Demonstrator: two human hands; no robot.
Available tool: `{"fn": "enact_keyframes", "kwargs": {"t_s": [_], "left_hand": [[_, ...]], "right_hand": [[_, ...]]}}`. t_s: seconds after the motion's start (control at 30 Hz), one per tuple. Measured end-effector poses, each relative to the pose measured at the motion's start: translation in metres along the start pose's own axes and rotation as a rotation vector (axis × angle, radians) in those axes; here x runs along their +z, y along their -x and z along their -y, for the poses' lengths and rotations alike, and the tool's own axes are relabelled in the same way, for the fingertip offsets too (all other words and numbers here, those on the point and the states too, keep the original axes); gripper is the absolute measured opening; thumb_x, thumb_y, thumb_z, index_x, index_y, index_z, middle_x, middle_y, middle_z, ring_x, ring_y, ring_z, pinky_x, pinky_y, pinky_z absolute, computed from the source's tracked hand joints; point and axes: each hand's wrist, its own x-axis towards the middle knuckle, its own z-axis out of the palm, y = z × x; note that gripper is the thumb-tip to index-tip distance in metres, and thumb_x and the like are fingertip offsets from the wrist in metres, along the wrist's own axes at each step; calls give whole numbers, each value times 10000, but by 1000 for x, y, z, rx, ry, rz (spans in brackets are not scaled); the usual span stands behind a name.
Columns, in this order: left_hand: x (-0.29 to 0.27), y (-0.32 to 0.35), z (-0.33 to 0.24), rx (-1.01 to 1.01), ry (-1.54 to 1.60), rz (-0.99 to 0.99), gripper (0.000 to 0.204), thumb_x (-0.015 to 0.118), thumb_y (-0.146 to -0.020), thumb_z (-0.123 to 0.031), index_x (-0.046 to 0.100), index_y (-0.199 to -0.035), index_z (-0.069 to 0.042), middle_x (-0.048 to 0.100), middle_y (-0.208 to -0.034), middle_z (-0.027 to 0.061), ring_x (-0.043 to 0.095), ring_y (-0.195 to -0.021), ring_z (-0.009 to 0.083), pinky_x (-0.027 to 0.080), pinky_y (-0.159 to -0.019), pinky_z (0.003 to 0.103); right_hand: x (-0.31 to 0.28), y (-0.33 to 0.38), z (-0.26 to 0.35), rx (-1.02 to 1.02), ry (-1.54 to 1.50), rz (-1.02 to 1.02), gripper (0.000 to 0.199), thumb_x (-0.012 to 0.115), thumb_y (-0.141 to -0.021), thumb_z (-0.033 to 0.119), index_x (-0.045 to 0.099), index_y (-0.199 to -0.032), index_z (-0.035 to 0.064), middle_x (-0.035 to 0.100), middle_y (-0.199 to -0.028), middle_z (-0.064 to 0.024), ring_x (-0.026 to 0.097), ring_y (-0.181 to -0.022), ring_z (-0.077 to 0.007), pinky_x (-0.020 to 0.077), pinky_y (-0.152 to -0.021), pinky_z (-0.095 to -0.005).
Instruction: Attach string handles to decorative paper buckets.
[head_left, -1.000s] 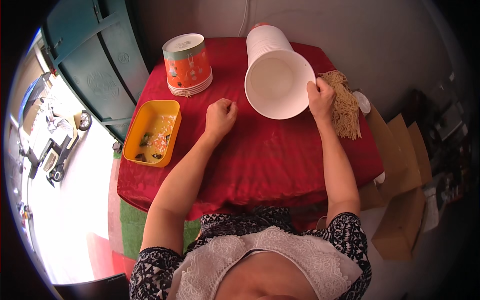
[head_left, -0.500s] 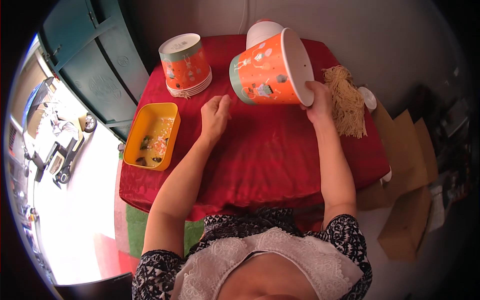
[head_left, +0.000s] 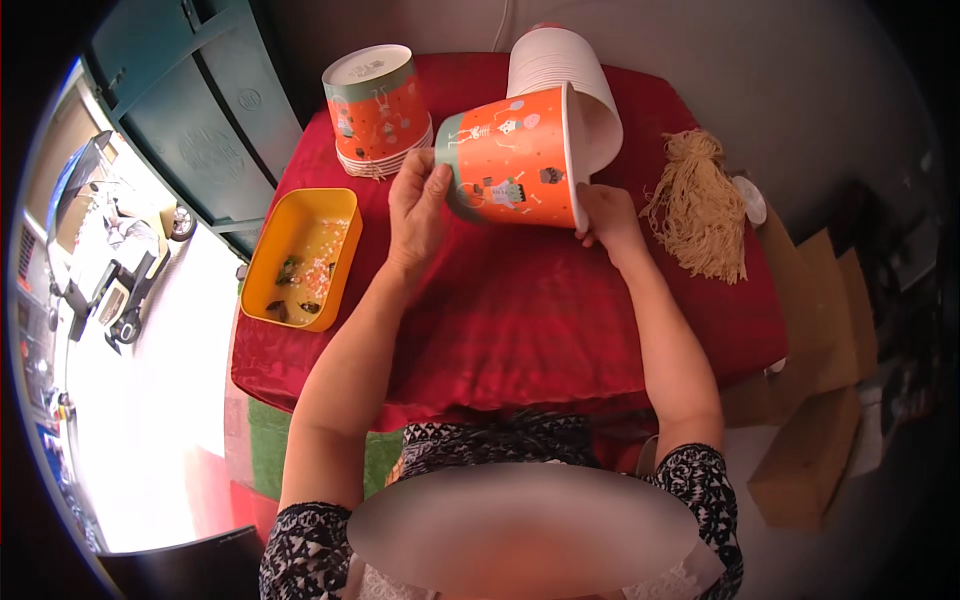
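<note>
- One table point(head_left: 520, 330) in red cloth, across the room from me.
- White nested stack point(head_left: 560, 65), lying on its side toward the back.
- Orange stack point(head_left: 378, 118), upside down, back left.
- Orange bucket point(head_left: 515, 155), sideways above the table, base left, mouth right.
- Yellow tub point(head_left: 315, 212), near left edge.
- Tan string bundle point(head_left: 698, 205), right side.
- Right hand point(head_left: 612, 218): clamped on the bucket's rim.
- Left hand point(head_left: 416, 205): at its base; can't tell whether gripping.
</note>
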Motion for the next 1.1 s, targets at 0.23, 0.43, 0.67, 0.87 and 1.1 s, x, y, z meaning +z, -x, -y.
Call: {"fn": "enact_keyframes", "kwargs": {"t_s": [0.23, 0.43, 0.67, 0.87, 1.1], "left_hand": [[-13, -3, -5, -90, -51, 13, 211, 517, -1073, -221, 577, -1130, -28, 623, -918, -2, 565, -775, 52, 489, -671, 217], [-11, -1, -2, -75, -58, 43, 207, 481, -1083, -187, 535, -1183, -14, 620, -901, 15, 612, -768, 70, 547, -662, 241], [-15, 1, 9, -134, -45, 90, 156, 539, -1042, -141, 527, -1119, -5, 607, -958, 43, 636, -786, 99, 565, -678, 268], [-4, -6, -6, 476, -856, -200, 312, 721, -742, -3, 539, -996, -9, 546, -973, 148, 593, -733, 320, 510, -679, 384], [33, 24, -27, 469, -634, 105, 260, 743, -743, 4, 549, -897, -74, 611, -773, 72, 652, -624, 242, 508, -528, 345]], "right_hand": [[14, 23, 12, -695, -154, -119, 284, 581, -1011, 280, 647, -955, 10, 663, -847, -27, 579, -730, -95, 477, -682, -283], [33, 41, 15, -737, -329, 193, 235, 681, -950, 219, 596, -1025, 13, 605, -851, -10, 543, -756, -65, 452, -695, -234], [46, 47, 11, -732, -296, 130, 99, 649, -964, 54, 561, -1001, 31, 563, -795, 30, 493, -636, -9, 400, -558, -176], [53, 48, 11, -677, -400, 154, 123, 665, -966, 74, 575, -1036, 26, 583, -805, 24, 495, -645, -9, 404, -558, -176], [56, 51, 13, -591, -519, 167, 160, 681, -951, 71, 578, -1063, 22, 606, -837, 15, 504, -670, -17, 415, -573, -180]]}}
